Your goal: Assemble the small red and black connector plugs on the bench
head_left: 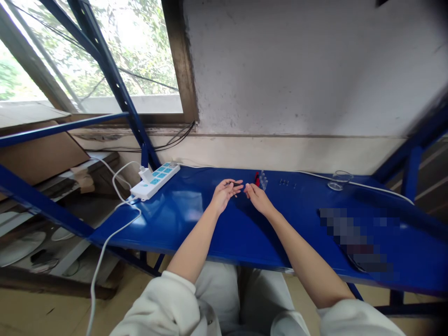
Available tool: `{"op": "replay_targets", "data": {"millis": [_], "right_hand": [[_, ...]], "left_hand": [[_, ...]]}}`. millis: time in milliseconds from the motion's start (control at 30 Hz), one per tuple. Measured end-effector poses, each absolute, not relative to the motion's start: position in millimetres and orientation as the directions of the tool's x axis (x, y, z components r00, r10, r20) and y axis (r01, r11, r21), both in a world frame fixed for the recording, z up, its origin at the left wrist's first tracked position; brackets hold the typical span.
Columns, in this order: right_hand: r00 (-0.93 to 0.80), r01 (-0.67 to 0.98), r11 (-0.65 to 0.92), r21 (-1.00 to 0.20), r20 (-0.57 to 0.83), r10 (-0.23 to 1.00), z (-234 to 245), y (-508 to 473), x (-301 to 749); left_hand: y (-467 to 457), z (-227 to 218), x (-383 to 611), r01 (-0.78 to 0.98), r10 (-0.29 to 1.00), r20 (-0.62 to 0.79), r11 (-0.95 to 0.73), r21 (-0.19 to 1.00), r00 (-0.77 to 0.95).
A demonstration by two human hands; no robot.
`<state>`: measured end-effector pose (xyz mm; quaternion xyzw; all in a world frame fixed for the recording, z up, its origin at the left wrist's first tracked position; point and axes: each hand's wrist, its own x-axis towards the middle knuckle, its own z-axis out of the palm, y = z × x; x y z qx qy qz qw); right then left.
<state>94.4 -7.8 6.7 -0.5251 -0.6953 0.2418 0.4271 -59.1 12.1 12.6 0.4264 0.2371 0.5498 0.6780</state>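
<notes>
My left hand (224, 195) is raised over the blue table, palm partly turned up, its fingers closed around a small dark, slender object (238, 184) whose kind I cannot make out. Just to the right, my right hand (258, 198) has thumb and forefinger pinched together, close to the left fingertips; anything between them is too small to see. Behind the right hand stand several small clear pieces (263, 179) beside a red object (257, 177), partly hidden by that hand. More tiny clear pieces (283, 182) lie farther right.
A clear glass cup (339, 181) stands at the back right, near a white cable. On the left, a white power strip (156, 181) with a plug in it rests on the blue table (224, 242). A blurred dark item (353, 238) lies at right. Blue frame posts flank the table.
</notes>
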Motion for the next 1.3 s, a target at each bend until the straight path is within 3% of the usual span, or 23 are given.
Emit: {"op": "replay_targets", "data": {"millis": [233,467,633,967,1300], "right_hand": [[-0.065,0.36,0.321,-0.876,0.32,0.945,1,-3,92],[-0.081,0.26,0.26,-0.93,0.247,0.966,-1,-1,90],[-0.048,0.357,0.309,-0.882,0.313,0.949,-1,-1,91],[-0.033,0.665,0.4,-0.631,0.509,0.86,7,-10,91],[-0.072,0.71,0.417,-0.567,0.531,0.844,8,-12,91]], "left_hand": [[12,8,-56,-0.452,0.896,0.182,0.023,0.892,0.404],[13,6,-55,-0.233,0.94,0.205,-0.142,0.962,0.273],[12,8,-55,-0.119,0.945,0.227,-0.203,0.972,0.237],[13,4,-55,-0.105,0.945,0.23,-0.211,0.972,0.232],[13,3,-55,-0.059,0.949,0.245,-0.237,0.97,0.199]]}}
